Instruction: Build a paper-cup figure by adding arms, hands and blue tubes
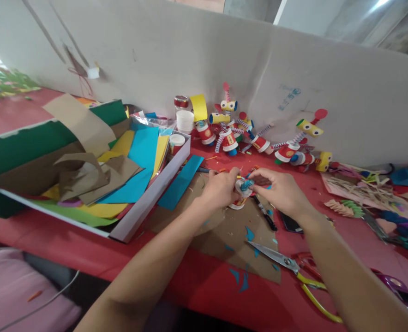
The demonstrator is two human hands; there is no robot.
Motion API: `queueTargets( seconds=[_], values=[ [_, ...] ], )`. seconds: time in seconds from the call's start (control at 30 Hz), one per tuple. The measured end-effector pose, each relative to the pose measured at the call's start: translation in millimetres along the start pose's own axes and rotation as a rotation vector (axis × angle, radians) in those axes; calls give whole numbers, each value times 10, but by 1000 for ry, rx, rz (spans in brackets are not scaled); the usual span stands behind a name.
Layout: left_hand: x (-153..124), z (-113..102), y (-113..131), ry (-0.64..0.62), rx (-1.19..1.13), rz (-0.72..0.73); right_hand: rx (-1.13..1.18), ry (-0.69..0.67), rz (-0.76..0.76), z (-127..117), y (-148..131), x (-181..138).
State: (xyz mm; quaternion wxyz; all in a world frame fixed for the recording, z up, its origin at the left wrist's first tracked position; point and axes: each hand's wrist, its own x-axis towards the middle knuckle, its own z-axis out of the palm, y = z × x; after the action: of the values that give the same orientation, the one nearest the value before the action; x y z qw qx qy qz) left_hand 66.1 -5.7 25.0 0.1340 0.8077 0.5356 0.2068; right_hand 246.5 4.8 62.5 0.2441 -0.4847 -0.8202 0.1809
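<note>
My left hand [223, 188] is closed around a small red and white paper cup [239, 204], whose printed side faces down toward the cardboard. A blue folded paper strip [247, 184], like a little spring, stands against the cup's pale end. The fingertips of my right hand [282, 190] pinch this strip from the right. Under both hands lies a brown cardboard sheet [221, 242] with blue paper scraps [244, 282] on and beside it. A black pen-like tool [267, 216] rests just below my right hand. My left fingers hide part of the cup.
An open box [148, 203] of coloured paper stands left, a blue strip [181, 182] beside it. Several cup figures [229, 140] line the wall. Large scissors [287, 263] lie open near my right forearm. A dark phone-like object [290, 223] and paper pieces [366, 189] are at right.
</note>
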Motion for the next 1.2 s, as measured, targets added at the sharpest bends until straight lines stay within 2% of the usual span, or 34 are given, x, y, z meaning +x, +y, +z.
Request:
queueTargets(
  seconds=[0.13,0.4,0.6,0.77,0.87,0.97,1.07,1.2],
  values=[
    [13,-6,-15,15,-5,26,-20,-20,2,17,-18,17],
    [12,-25,-2,-2,34,8,-112,-62,-151,179,78,77],
    [19,-16,-2,4,46,-17,-219,-68,-145,240,46,72],
    [19,-33,-1,-16,37,-32,-15,-34,-101,194,41,36],
    [32,-18,-44,14,-1,-15,116,85,-49,155,44,-34],
    [48,-16,-98,51,-17,-27,216,281,42,184,80,-161],
    [53,-33,-131,51,-19,-39,300,445,128,304,136,-331],
    [37,-19,-134,53,34,12,285,612,178,519,213,-516]
  ],
)
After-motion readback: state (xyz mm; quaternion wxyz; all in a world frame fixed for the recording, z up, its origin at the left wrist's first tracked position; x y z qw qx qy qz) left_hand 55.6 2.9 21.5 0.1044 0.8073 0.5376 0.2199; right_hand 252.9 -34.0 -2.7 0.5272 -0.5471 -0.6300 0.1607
